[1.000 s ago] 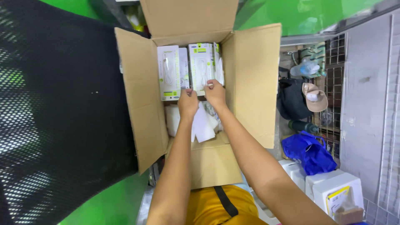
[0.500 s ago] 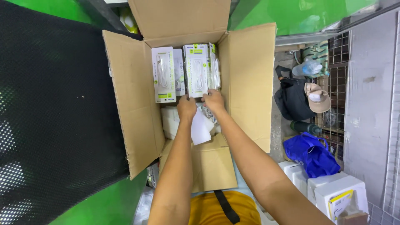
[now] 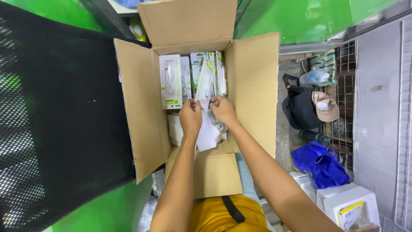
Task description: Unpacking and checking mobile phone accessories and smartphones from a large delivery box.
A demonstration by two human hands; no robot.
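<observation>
— So, from the head camera, what are the hands on?

— Both are down inside the open cardboard box (image 3: 141,107). The left hand (image 3: 190,118) and the right hand (image 3: 223,111) meet at one white cable package (image 3: 205,86), which is tilted out of the row with its top leaning toward 11 o'clock. Each grip is closed on its lower edge, fingers pinched narrow, left at 7 o'clock of the pack, right at 5 o'clock.

— And the rest of the box?

— More boxed cables (image 3: 171,81) stand upright along the far wall, at 12 o'clock from the hands. Just below the hands lie white wrappers (image 3: 208,133) and loose stuff I can't make out.

— How far along does it look?

— My guess is early to midway: one pack is partly lifted free, several stand untouched in the row, and nothing from the box shows outside it.

— Anything around it?

— At 3 o'clock, on the floor, a black bag (image 3: 300,109) with a tan cap (image 3: 326,107), and a blue bag (image 3: 322,163) at 4 o'clock. A black mesh panel (image 3: 60,129) fills 9 o'clock.
</observation>
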